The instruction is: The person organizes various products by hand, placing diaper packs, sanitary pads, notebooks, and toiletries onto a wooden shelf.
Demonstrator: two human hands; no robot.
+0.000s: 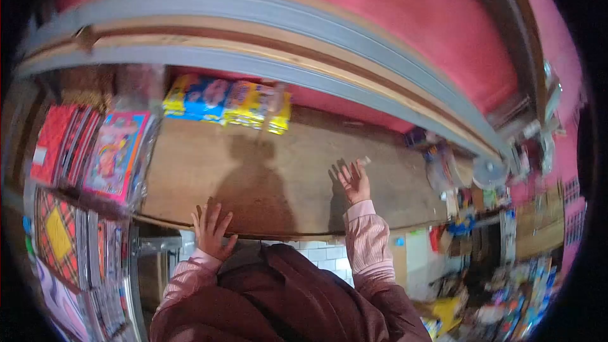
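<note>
My left hand (214, 231) is at the front edge of a brown wooden shelf board (304, 145), its fingers spread and nothing in them. Farther over the board, on the right, is my right hand (356, 183). A small whitish piece (364, 161) shows at the tips of its thumb and forefinger, too blurred to name, while the other fingers stand apart. Both wrists are in pink striped cuffs. Along the back of the board lie yellow and blue plastic packets (225, 101). Shadows of a head and a hand fall across the wood.
Stacked books or notebooks (114, 155) with bright covers stand at the left, and more stacks (60, 234) sit below them. A grey and wooden beam (272, 47) crosses above the board. Bagged goods (440, 164) are at its right end. Mixed goods (506, 297) crowd the lower right.
</note>
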